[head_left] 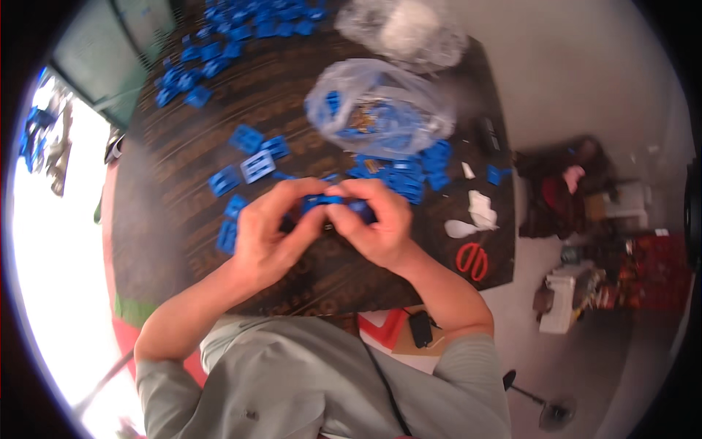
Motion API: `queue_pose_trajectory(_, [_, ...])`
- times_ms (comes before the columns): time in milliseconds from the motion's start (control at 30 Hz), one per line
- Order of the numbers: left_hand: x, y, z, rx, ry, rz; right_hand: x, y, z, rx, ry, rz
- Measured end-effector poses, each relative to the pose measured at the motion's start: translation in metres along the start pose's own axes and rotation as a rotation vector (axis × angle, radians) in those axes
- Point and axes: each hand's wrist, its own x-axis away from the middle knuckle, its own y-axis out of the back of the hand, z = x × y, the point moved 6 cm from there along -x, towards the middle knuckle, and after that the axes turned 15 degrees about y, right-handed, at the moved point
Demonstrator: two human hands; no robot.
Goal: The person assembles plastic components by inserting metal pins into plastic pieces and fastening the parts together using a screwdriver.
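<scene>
Head view: looks down on dark tabletop point(183, 241), person's forearms come in from lower edge.
Left hand point(267, 234): fingers curled, thumb + forefinger pinching left end of small blue plastic piece point(327, 200).
Right hand point(376, 219): fingers bent, tips pressed on right end of same blue piece; thumbs of both hands meet abt mid-piece.
Blue piece: held just above table, btwn both hands, near table centre; mostly hidden by fingers, exact shape can't tell.
Loose blue parts point(252, 157): flat squarish pcs scattered just beyond left hand, some touching each other.
Far pile of blue parts point(219, 44): at table's far left edge, well apart from hands.
Clear plastic bag point(376, 102): holds more blue pcs, beyond right hand; more blue pcs spill out just beside it.
Second clear bag point(402, 29): crumpled, at far edge, behind first bag.
Red scissors point(473, 260): on table right of right hand, near edge.
White scraps point(479, 208): just beyond scissors.
</scene>
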Motion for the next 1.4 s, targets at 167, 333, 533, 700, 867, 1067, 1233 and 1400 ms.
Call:
queue_pose_trajectory(167, [0.001, -0.007, 0.008, 0.092, 0.151, 0.067, 0.0, 0.003, 0.003, -0.031, -0.021, 0.032])
queue_pose_trajectory(333, [-0.001, -0.015, 0.016, 0.238, 0.234, 0.109, 0.002, 0.006, 0.003, 0.007, -0.019, 0.01])
queue_pose_trajectory(533, [-0.002, -0.02, 0.019, 0.419, 0.3, 0.181, 0.001, 0.007, 0.002, 0.022, 0.043, 0.012])
queue_pose_trajectory(700, [-0.002, -0.021, 0.022, 0.459, 0.305, 0.214, 0.003, 0.007, 0.001, 0.041, 0.029, 0.029])
queue_pose_trajectory(867, [-0.002, -0.018, 0.025, 0.443, 0.317, 0.225, 0.006, 0.005, 0.0, 0.046, 0.014, 0.039])
queue_pose_trajectory(1067, [-0.002, -0.019, 0.021, 0.465, 0.336, 0.22, 0.003, 0.006, 0.003, 0.049, 0.054, 0.019])
queue_pose_trajectory(1233, [-0.004, -0.019, 0.025, 0.445, 0.318, 0.23, 0.002, 0.008, 0.003, 0.061, 0.064, 0.019])
queue_pose_trajectory(1400, [-0.003, -0.019, 0.027, 0.441, 0.31, 0.233, 0.003, 0.008, 0.005, 0.063, 0.068, -0.019])
